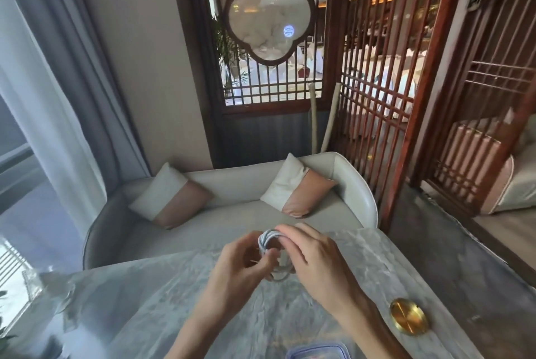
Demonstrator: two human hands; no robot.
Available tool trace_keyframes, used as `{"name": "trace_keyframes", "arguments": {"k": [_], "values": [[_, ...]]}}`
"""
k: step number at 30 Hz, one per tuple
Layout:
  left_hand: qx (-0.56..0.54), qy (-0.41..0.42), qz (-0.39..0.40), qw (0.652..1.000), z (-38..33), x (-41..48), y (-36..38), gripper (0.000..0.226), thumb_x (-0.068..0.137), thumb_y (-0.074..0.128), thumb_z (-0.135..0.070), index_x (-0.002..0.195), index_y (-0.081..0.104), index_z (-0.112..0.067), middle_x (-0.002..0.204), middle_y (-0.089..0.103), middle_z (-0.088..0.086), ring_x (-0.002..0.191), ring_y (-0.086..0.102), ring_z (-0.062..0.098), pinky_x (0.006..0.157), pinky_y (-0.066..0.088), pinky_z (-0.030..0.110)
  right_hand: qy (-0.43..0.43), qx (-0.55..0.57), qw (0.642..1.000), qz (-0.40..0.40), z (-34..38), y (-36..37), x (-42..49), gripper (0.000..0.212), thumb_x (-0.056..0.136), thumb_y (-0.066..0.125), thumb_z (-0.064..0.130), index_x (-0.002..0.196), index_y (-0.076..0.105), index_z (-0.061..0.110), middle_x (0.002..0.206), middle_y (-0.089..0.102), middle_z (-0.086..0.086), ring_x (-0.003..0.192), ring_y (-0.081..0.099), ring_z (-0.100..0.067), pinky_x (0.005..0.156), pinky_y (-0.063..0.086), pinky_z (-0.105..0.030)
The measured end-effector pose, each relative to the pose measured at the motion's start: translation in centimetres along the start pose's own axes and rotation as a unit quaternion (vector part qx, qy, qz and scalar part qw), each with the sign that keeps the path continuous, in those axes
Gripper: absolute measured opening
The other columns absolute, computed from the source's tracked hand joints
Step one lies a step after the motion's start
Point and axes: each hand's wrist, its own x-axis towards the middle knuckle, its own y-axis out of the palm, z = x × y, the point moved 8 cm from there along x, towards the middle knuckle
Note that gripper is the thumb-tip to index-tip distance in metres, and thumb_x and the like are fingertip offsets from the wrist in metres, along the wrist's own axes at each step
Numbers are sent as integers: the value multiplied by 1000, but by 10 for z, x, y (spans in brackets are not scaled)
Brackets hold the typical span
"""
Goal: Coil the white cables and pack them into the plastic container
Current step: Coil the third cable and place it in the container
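We see one white cable [271,239], wound into a small coil, held upright above the marble table [162,300] between both hands. The left hand [240,264] pinches its near side with fingertips; the right hand [311,254] wraps over its top and right side. One plastic container [317,353] lies at the near edge, below the hands. One brass disc [409,320] sits to the right, well apart.

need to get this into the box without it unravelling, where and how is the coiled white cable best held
Pinch across the bundled strands of the coiled white cable at the top arc, coming from above, probably. The loops stand upright between the left hand and right hand, so clamping all turns together keeps them stacked.
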Motion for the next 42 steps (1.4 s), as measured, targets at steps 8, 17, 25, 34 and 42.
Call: {"name": "trace_keyframes", "arguments": {"k": [8,17,25,34,42], "values": [[-26,-39,-20,999,12,-11,-10,7,90,66,-16,85,71,-12,75,74,11,70,73,24,64,59,36,44,23,999,7,-4,21,1,22,96,54,12,111,67,21,107,69,7,101,64,-11,85,50,-27],[-13,-42,15,999,7,-7,-32,18,80,73,2,81,78,-15,74,78,6,61,69,13,56,50,17,48,111,990,73,3,40,6,38,92,46,-2,108,60,29,102,65,12,93,62,-4,80,50,-21],[110,25,-34,993,3,-13,-34,18,83,68,-5,75,61,-19,68,70,3,53,63,16,56,53,38,40,89,995,7,-3,37,13,20,95,44,14,97,63,23,94,68,11,88,63,-5,76,49,-20],[-27,-31,-65,997,23,-36,-30,12,72,63,-9,70,56,-18,63,65,13,49,54,15,53,44,25,59,142,988,-17,-4,46,9,20,96,46,16,93,64,23,91,69,12,86,63,-3,75,47,-14],[-39,-160,26,986,44,-36,-38,25,82,58,-36,76,47,-15,63,53,-4,56,50,18,64,41,35,107,37,993,35,2,90,-7,16,90,54,13,97,64,24,89,65,7,79,59,-12,67,37,-17]]}}
